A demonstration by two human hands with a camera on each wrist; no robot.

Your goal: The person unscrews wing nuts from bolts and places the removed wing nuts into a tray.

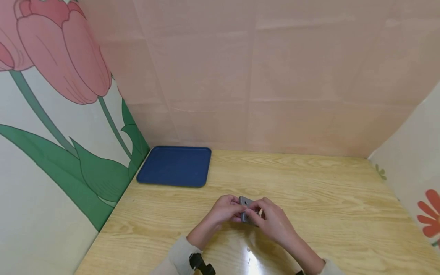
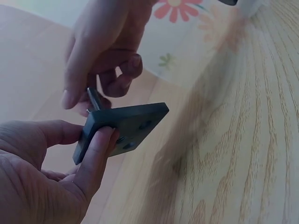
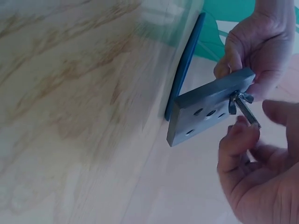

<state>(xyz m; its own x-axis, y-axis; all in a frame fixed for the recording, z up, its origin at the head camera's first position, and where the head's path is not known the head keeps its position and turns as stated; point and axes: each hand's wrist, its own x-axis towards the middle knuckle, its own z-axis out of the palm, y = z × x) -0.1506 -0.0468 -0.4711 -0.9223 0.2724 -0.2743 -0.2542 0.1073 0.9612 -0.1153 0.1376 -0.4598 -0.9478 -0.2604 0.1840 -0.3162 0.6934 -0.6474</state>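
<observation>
Reckoned from the plate (image 3: pixel 201 122) in the head view, a pink wall (image 1: pixel 261 76) is rising at 12 o'clock and a tulip panel (image 1: pixel 103 164) is standing at 10. The table (image 1: pixel 330 198) is spreading beneath, with a blue tray (image 1: pixel 174 167) lying flat on it, also toward 10. The right hand (image 1: pixel 275 221) is hovering just past 3 o'clock, its fingers loosely bending and its thumb standing apart, nothing visibly gripped; whether a fingertip is touching the bolt (image 3: pixel 250 115), I cannot tell. The left hand (image 1: pixel 221 210) is pinching one end of the plate from 9 o'clock, between thumb and fingers. The plate is being held between the hands, above the table, and is showing several round holes. Near a corner at the pinched end, the bolt is sticking out toward the right hand. A wing nut (image 3: pixel 232 104) is sitting on it, close against the plate's face.
</observation>
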